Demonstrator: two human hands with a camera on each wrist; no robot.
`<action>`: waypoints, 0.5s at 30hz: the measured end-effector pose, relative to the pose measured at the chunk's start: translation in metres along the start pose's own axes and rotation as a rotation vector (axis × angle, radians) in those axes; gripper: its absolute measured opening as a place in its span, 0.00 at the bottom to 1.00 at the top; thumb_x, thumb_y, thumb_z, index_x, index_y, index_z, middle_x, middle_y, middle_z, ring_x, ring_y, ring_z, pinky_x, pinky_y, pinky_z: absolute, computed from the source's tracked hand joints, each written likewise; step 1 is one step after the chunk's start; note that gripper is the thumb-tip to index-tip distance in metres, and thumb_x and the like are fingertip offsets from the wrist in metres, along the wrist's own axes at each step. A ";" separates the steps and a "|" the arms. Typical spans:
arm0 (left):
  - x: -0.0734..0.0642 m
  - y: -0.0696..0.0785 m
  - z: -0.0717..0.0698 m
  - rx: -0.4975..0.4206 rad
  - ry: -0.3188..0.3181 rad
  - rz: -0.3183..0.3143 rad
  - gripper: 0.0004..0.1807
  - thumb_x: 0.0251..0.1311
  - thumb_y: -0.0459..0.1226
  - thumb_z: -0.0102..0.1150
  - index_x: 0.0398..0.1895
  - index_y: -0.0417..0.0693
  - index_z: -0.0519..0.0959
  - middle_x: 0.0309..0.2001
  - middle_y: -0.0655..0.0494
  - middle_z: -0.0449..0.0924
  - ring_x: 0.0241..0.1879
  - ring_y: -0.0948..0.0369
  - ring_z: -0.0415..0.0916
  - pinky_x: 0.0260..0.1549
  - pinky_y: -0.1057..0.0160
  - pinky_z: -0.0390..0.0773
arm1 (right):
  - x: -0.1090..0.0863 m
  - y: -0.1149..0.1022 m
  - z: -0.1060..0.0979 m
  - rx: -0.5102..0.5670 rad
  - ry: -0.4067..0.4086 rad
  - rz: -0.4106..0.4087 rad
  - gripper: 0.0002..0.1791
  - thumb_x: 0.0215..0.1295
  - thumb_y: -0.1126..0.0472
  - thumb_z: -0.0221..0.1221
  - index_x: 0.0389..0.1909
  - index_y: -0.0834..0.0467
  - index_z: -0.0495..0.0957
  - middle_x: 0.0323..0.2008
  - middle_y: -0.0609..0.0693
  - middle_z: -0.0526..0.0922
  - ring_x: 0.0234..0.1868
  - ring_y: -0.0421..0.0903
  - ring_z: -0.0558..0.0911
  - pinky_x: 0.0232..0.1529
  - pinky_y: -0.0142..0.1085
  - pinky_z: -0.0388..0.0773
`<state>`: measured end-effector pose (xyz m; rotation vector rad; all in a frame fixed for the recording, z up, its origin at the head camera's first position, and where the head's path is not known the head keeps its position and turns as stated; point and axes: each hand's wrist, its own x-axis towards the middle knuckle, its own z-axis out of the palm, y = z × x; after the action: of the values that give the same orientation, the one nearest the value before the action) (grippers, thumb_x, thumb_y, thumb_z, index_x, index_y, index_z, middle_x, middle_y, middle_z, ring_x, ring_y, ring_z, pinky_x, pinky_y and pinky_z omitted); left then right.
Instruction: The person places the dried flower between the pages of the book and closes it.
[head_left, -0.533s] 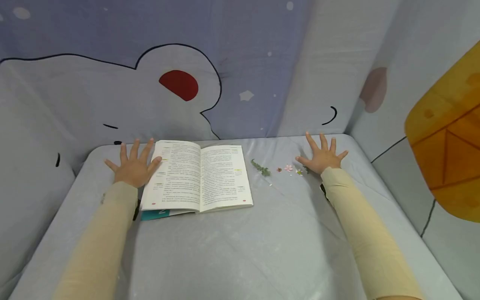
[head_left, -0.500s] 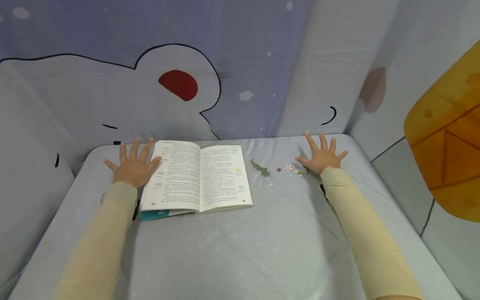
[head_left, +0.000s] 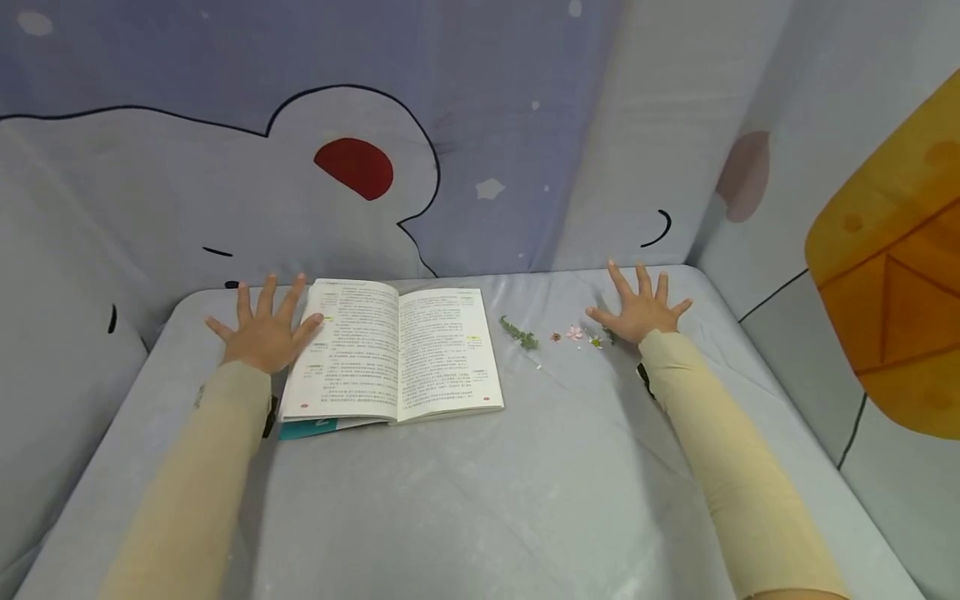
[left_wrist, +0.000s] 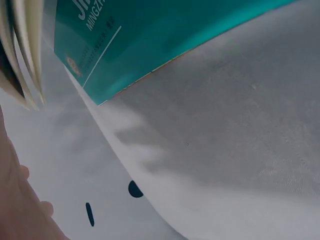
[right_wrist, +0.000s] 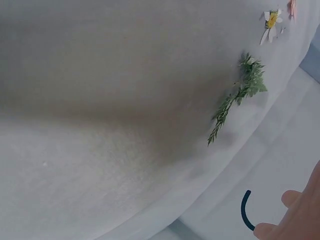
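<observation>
An open book [head_left: 360, 350] with printed pages lies at the back left of the cloth-covered surface. My left hand [head_left: 262, 337] is spread at its left side, the thumb overlapping the left page's edge. Under the pages shows a teal cover [left_wrist: 120, 45] with white lettering. My right hand [head_left: 641, 317] spreads its fingers at the back right, holding nothing. Just left of it lie a white-petalled flower [head_left: 596, 342] with a yellow centre, a pink flower [head_left: 574, 332] and a small reddish flower [head_left: 556, 337]. A green leafy sprig [right_wrist: 242, 90] is partly hidden by the right hand in the head view.
Another green sprig [head_left: 519, 333] lies between the book and the flowers, with a tiny white petal [head_left: 538, 367] near it. Printed fabric walls [head_left: 495, 125] rise behind and at both sides. A large yellow shape [head_left: 892, 267] is on the right wall.
The head view has shifted very slightly. Both hands stay spread in their places, and the book and flowers lie as before.
</observation>
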<state>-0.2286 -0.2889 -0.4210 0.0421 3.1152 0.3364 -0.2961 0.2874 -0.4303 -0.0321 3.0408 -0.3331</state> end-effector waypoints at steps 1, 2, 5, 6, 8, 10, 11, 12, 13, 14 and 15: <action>-0.001 0.000 0.000 0.001 -0.007 0.000 0.46 0.70 0.72 0.27 0.83 0.65 0.31 0.81 0.38 0.27 0.75 0.32 0.13 0.52 0.13 0.24 | 0.000 0.000 0.000 0.001 -0.004 0.000 0.53 0.64 0.22 0.48 0.81 0.31 0.30 0.81 0.62 0.32 0.76 0.73 0.27 0.54 0.85 0.26; -0.002 0.000 -0.001 -0.002 -0.017 -0.001 0.46 0.70 0.72 0.27 0.83 0.65 0.31 0.81 0.38 0.26 0.74 0.32 0.12 0.51 0.13 0.23 | 0.000 -0.001 0.000 0.001 -0.006 0.001 0.53 0.64 0.22 0.48 0.81 0.31 0.30 0.81 0.62 0.32 0.76 0.73 0.27 0.54 0.85 0.26; -0.005 0.003 -0.004 -0.012 -0.032 -0.002 0.47 0.70 0.71 0.27 0.83 0.64 0.30 0.81 0.39 0.24 0.74 0.33 0.11 0.51 0.12 0.23 | -0.002 -0.001 -0.001 0.007 -0.009 -0.005 0.54 0.63 0.21 0.48 0.81 0.32 0.31 0.81 0.62 0.33 0.77 0.73 0.28 0.54 0.86 0.26; -0.006 0.004 -0.005 -0.016 -0.034 -0.001 0.47 0.70 0.71 0.27 0.83 0.63 0.30 0.81 0.39 0.24 0.74 0.33 0.10 0.51 0.12 0.24 | -0.003 -0.002 -0.001 0.006 -0.009 -0.008 0.54 0.63 0.21 0.48 0.81 0.32 0.31 0.81 0.62 0.32 0.77 0.73 0.28 0.54 0.86 0.27; -0.008 0.007 -0.009 -0.029 -0.037 0.001 0.47 0.70 0.71 0.29 0.83 0.63 0.30 0.81 0.39 0.23 0.74 0.34 0.09 0.51 0.13 0.22 | -0.006 -0.005 -0.003 0.016 -0.009 -0.023 0.54 0.63 0.22 0.49 0.82 0.34 0.32 0.81 0.62 0.33 0.77 0.73 0.28 0.55 0.86 0.28; -0.011 0.011 -0.013 -0.039 -0.034 0.003 0.47 0.70 0.71 0.29 0.82 0.63 0.29 0.81 0.39 0.22 0.74 0.34 0.09 0.51 0.13 0.21 | -0.011 -0.010 -0.005 0.036 -0.013 -0.045 0.54 0.65 0.24 0.50 0.82 0.35 0.33 0.81 0.61 0.31 0.77 0.73 0.28 0.56 0.85 0.29; -0.012 0.013 -0.016 -0.047 -0.032 0.005 0.47 0.70 0.71 0.29 0.82 0.63 0.29 0.81 0.39 0.21 0.74 0.35 0.08 0.51 0.14 0.20 | -0.014 -0.013 -0.007 0.048 -0.013 -0.058 0.54 0.65 0.25 0.51 0.82 0.36 0.33 0.81 0.61 0.31 0.77 0.73 0.28 0.57 0.85 0.30; -0.013 0.014 -0.018 -0.057 -0.029 0.007 0.47 0.70 0.71 0.29 0.82 0.64 0.29 0.80 0.39 0.20 0.74 0.35 0.08 0.52 0.14 0.19 | -0.017 -0.018 -0.008 0.065 -0.015 -0.069 0.53 0.66 0.26 0.52 0.82 0.36 0.34 0.81 0.61 0.30 0.77 0.72 0.28 0.58 0.84 0.31; -0.015 0.017 -0.021 -0.072 -0.020 0.009 0.47 0.70 0.71 0.29 0.82 0.64 0.28 0.80 0.39 0.20 0.74 0.35 0.08 0.52 0.15 0.19 | -0.020 -0.022 -0.009 0.084 -0.016 -0.080 0.53 0.66 0.26 0.52 0.82 0.36 0.34 0.81 0.60 0.30 0.77 0.71 0.29 0.60 0.83 0.33; -0.018 0.019 -0.023 -0.089 -0.007 0.012 0.47 0.70 0.71 0.28 0.82 0.64 0.28 0.80 0.39 0.20 0.74 0.35 0.09 0.53 0.15 0.19 | -0.024 -0.028 -0.009 0.097 -0.014 -0.091 0.53 0.66 0.27 0.53 0.82 0.37 0.35 0.81 0.60 0.30 0.78 0.71 0.30 0.61 0.82 0.35; -0.021 0.022 -0.025 -0.110 0.012 0.016 0.46 0.71 0.70 0.29 0.82 0.64 0.29 0.80 0.39 0.20 0.75 0.35 0.10 0.53 0.15 0.20 | -0.028 -0.033 -0.009 0.117 -0.013 -0.100 0.53 0.67 0.27 0.53 0.83 0.38 0.36 0.81 0.60 0.31 0.78 0.71 0.31 0.63 0.81 0.38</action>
<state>-0.2076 -0.2732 -0.3918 0.0643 3.1039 0.5097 -0.2689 0.2582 -0.4123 -0.1781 3.0069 -0.5149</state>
